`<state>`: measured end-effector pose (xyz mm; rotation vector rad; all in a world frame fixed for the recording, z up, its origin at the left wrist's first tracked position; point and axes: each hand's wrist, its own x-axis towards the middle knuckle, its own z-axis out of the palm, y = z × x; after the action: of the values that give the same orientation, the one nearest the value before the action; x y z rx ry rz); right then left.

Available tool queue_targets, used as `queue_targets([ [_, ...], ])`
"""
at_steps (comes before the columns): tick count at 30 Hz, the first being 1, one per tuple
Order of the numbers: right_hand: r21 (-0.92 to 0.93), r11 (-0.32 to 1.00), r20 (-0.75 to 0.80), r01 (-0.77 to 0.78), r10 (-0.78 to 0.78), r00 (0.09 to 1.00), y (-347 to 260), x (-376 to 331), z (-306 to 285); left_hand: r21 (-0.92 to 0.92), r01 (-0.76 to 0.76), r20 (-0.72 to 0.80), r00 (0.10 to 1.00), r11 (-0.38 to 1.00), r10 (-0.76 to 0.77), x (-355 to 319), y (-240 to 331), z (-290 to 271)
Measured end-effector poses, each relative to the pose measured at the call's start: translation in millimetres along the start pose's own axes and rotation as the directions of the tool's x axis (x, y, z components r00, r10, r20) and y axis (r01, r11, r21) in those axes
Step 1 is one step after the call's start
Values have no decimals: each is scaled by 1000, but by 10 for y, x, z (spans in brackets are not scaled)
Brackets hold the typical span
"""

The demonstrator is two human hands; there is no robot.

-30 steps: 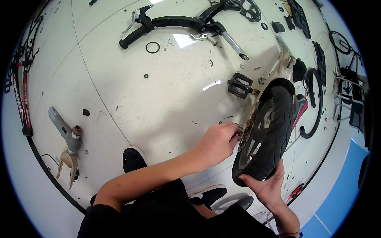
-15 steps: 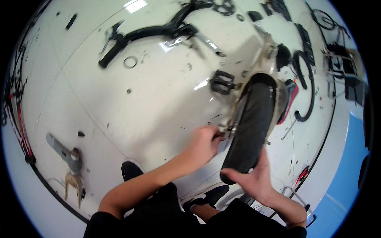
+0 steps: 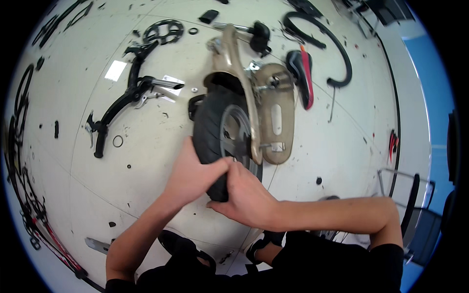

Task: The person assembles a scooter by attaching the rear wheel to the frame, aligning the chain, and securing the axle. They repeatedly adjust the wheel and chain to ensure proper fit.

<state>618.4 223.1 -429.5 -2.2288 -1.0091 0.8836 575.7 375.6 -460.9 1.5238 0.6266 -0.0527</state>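
A small wheel with a black tyre (image 3: 209, 115) and a grey rim sits in a tan bicycle frame section (image 3: 232, 53) in front of me. My left hand (image 3: 193, 173) is closed round the tyre's left side, thumb across its near part, some fingers hidden. My right hand (image 3: 249, 195) grips the wheel from the near right, its fingertips at the rim and its thumb under the tyre. Both hands almost touch over the tyre. To the wheel's right is a tan chain guard (image 3: 286, 132) with a slot. A black pedal (image 3: 194, 106) is partly hidden behind the tyre.
On the pale tiled floor lie a black handlebar assembly (image 3: 129, 95), a chainring (image 3: 163, 32), a black-and-red saddle (image 3: 302, 78) and a curved black tube (image 3: 344, 53). Thin black and red parts (image 3: 44, 224) lie along the left. A chair (image 3: 425, 224) stands at the right.
My left hand has moved from the frame's side onto the tyre. The wheel and frame have turned, so the rim and chain guard now show. My view has swung to the right.
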Motion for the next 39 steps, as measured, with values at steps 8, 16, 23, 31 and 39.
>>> queue_targets([
  [8,-73,997,74,18,-13,997,458,-445,-663,-266,-103,-244,969,958,36,-54,-127,151],
  [16,-17,998,-401,54,-56,914,995,-374,-611,-456,-151,-244,969,877,40,-28,-164,226],
  [23,-230,858,-343,460,-514,786,978,215,-582,-383,-172,-201,974,908,100,-127,-119,121],
  [31,-225,827,-202,515,-557,806,1068,386,-728,-453,-131,-257,966,882,11,-194,-183,63],
  [39,-208,836,-282,508,-549,787,1129,359,-740,-439,-98,-221,975,893,-2,-122,80,117],
])
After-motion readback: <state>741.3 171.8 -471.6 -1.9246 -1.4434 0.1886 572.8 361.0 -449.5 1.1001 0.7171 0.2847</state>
